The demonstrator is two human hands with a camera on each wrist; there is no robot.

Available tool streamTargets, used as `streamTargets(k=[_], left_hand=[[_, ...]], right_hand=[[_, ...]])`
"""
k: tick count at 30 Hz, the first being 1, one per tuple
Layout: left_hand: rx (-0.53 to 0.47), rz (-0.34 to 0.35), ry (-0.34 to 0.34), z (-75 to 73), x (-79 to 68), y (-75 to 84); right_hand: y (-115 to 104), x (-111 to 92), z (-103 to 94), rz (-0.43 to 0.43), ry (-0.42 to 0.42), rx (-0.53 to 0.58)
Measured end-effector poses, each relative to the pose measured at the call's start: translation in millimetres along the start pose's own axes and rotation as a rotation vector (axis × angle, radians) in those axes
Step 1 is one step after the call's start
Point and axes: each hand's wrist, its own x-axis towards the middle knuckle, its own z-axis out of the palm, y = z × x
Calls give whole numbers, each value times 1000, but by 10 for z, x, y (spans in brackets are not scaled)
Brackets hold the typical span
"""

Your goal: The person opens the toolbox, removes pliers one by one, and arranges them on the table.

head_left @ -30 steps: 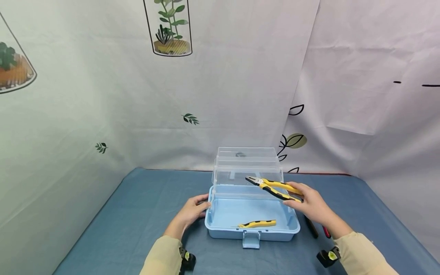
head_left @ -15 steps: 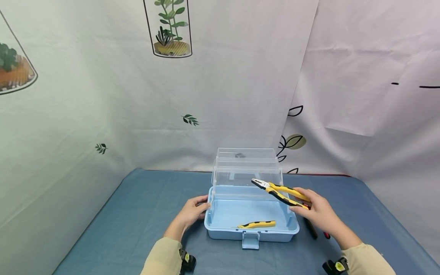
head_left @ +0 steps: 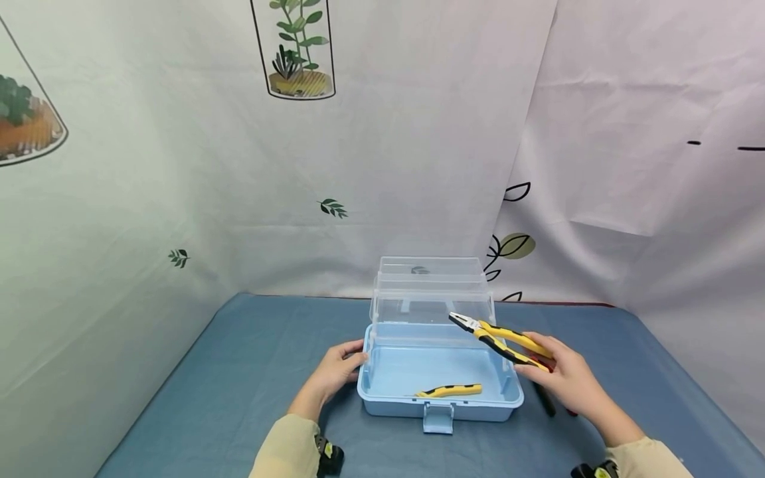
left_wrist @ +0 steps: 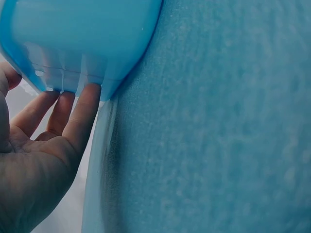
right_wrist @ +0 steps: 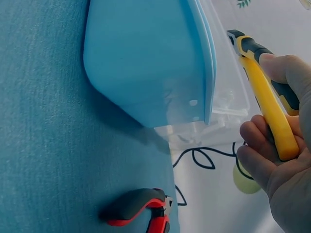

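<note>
In the head view a light blue toolbox stands with its clear lid raised. My left hand holds its left side, fingertips against the outer wall and thumb at the rim. My right hand grips yellow-and-black combination pliers by the handles, above the box's right edge; their jaws point up and left. Inside the box, near the front, lies a yellow-and-black tool handle; the front wall hides the rest of that tool.
On the blue cloth, right of the box, lie red-and-black pliers, partly hidden by my right hand in the head view. The box's front latch hangs down. Patterned white curtains enclose the table.
My right hand has moved right and slightly down with the combination pliers, from over the box toward its right edge. The left hand and the toolbox have stayed in place.
</note>
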Motion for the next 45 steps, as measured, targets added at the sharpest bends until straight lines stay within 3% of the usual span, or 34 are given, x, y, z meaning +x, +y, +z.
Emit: streamTargets(k=[18, 36, 45], left_hand=[[-33, -7, -1, 19, 3, -10], [-35, -6, 4, 21, -6, -28], [-34, -9, 2, 20, 12, -49]], right_hand=[[60, -83, -31, 40, 2, 48], [133, -162, -76, 90, 20, -21], [168, -193, -91, 80, 50, 20]])
